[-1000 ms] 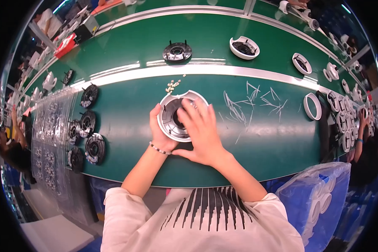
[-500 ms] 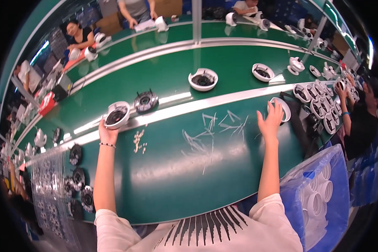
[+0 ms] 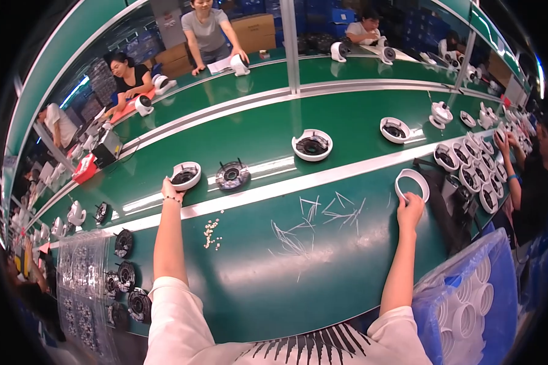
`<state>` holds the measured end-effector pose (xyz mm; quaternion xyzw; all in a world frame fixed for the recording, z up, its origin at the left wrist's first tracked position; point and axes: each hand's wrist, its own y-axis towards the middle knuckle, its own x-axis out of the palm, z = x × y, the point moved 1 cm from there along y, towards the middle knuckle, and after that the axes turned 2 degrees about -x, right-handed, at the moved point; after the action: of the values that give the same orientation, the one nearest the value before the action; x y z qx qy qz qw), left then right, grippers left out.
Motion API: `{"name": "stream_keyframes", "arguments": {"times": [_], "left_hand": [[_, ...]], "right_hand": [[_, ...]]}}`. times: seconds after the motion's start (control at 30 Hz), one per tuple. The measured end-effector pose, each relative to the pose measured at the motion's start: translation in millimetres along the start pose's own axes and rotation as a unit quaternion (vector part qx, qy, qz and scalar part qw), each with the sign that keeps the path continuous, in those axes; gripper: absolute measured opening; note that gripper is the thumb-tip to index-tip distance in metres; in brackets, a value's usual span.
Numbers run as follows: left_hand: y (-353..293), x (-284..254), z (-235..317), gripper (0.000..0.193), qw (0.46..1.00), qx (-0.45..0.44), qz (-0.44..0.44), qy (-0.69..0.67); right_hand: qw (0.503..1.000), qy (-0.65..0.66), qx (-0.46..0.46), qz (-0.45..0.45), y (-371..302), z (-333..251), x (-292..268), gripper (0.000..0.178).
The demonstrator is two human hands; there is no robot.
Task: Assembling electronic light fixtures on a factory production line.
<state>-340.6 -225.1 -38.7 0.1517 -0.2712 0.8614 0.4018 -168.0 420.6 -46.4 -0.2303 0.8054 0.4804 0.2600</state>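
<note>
At the far left, my left hand [image 3: 171, 190] grips the near edge of a white round housing [image 3: 186, 176] with a dark ring-shaped insert, out on the green belt just beyond the metal rail. My right hand [image 3: 411, 211] has its fingers closed on the near rim of an empty white ring [image 3: 424, 184], at the right of the green worktable [image 3: 249, 292]. A black round part with upright prongs [image 3: 232, 175] sits on the belt to the right of the left-hand housing. Small pale pieces [image 3: 211, 234] and thin clear strips [image 3: 291, 238] lie between my arms.
More white housings [image 3: 312, 145] stand along the belt. Several filled housings [image 3: 470, 176] crowd the right, near a co-worker's arm [image 3: 512, 182]. A blue bin [image 3: 499, 292] of white rings is at lower right. Black round parts [image 3: 125, 275] and clear trays [image 3: 82, 267] line the left.
My left hand has carried the housing from the rail onto the belt. My right hand, spread over the white ring before, is now closed on its rim. The view has tilted upward.
</note>
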Motion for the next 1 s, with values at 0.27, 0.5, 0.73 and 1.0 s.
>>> {"name": "stream_keyframes", "arguments": {"times": [0.27,0.5,0.73,1.0], "left_hand": [[-93,80,-3,0.043,0.575,0.646,-0.113,0.489],[-69,149,-68,0.07,0.491,0.278,-0.201,0.801],[-92,165,-64,0.048,0.511,0.263,-0.221,0.788],[-171,101,-55,0.021,0.724,0.428,-0.222,0.492]], "right_hand": [[0.992,0.012,-0.069,0.108,14,-66,-49,0.01],[0.844,0.28,-0.445,-0.104,-82,-214,-89,0.006],[0.726,0.421,-0.482,-0.252,-127,-225,-94,0.013],[0.658,0.291,-0.512,-0.469,-144,-224,-85,0.015]]}}
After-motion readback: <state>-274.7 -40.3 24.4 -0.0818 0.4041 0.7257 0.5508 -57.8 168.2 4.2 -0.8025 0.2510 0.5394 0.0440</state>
